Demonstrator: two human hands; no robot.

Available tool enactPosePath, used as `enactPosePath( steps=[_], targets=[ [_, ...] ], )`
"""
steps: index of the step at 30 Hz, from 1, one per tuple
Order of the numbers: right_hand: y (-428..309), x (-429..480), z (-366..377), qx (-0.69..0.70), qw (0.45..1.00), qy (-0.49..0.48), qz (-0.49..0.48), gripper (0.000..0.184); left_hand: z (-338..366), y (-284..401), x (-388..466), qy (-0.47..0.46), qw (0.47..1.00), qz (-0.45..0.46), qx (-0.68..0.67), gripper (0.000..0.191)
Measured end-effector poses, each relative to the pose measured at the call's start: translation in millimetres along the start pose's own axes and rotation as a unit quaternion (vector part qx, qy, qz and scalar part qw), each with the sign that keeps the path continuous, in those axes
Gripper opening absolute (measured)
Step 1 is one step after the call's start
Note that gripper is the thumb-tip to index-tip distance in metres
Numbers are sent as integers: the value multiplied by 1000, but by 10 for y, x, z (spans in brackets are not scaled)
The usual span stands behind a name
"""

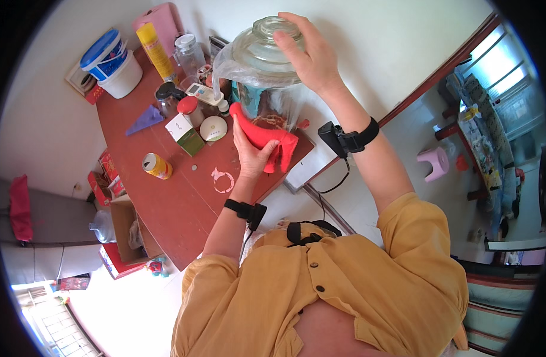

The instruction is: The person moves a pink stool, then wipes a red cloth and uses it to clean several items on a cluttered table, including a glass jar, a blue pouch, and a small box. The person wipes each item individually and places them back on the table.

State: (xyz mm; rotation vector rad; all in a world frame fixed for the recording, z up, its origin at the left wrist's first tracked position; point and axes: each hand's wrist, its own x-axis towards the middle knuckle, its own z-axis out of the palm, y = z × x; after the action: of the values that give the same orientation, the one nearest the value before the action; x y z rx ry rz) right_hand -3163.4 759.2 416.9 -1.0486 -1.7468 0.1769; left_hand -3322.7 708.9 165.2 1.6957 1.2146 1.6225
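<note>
A large glass jar (pixel 273 100) stands at the corner of the red table, with a glass lid (pixel 277 29) on top and clear plastic film (pixel 228 64) around its neck. My right hand (pixel 315 58) grips the lid's knob, fingers on top and at the side. Below it, my left hand (pixel 253 154) holds a red cloth (pixel 268 134) against the lower front of the jar. Through the glass, something dark with pale root-like strands shows at the bottom. The contents are otherwise hard to make out.
On the red table (pixel 175 214) are a yellow can (pixel 157 166), a green-and-white box (pixel 185 134), a round white container (pixel 213 128), a red-lidded jar (pixel 190 110), a remote control (pixel 204 93), a yellow spray can (pixel 157 53) and stacked buckets (pixel 112 62). A pink stool (pixel 432 163) stands beyond the doorway.
</note>
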Motion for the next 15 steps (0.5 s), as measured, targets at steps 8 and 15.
enactPosePath(
  steps=[8,15],
  targets=[
    [50,46,36,-10,999,16,-25,62,-44,-6,-319,89,956,-234,-149,56],
    [87,36,51,-13,999,30,-34,62,-396,810,869,86,965,31,-246,41]
  ],
)
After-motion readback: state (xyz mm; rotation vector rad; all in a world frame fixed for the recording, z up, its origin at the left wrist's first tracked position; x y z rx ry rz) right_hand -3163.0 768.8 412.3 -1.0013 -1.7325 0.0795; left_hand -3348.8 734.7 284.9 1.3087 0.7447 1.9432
